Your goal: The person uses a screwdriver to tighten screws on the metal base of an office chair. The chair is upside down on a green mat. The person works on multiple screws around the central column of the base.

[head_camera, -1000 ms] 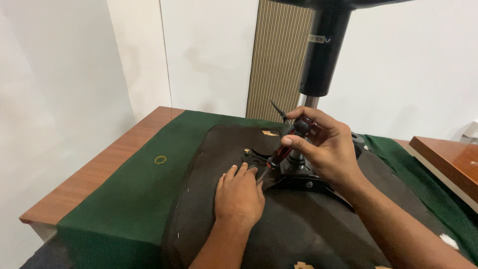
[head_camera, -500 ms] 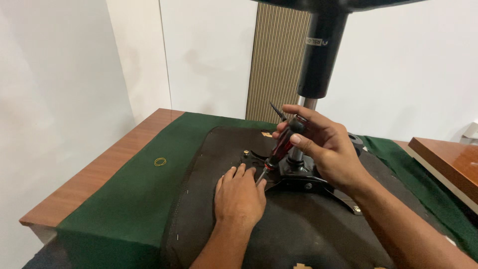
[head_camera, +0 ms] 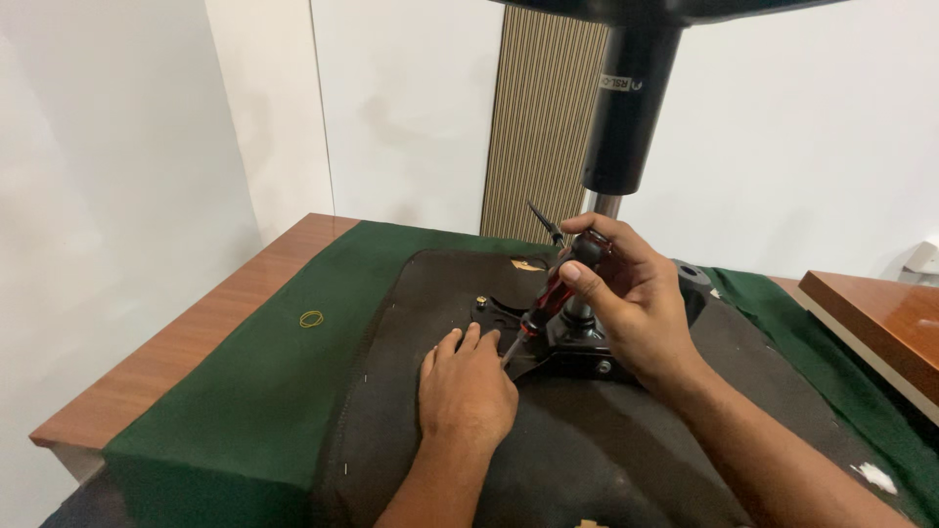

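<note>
Green cloth (head_camera: 245, 391) covers the table. Right hand (head_camera: 636, 303) grips a red screwdriver (head_camera: 559, 293), its tip maybe touching the black plate (head_camera: 577, 354). Left hand (head_camera: 468, 389) lies flat and open beside it.

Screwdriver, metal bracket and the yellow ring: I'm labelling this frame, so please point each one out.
screwdriver (head_camera: 553, 293), head view, on its dark red handle below the right hand.
metal bracket (head_camera: 575, 354), head view, on the black plate at the post's foot.
yellow ring (head_camera: 311, 319), head view, on its rim, lying on the green cloth.
</note>
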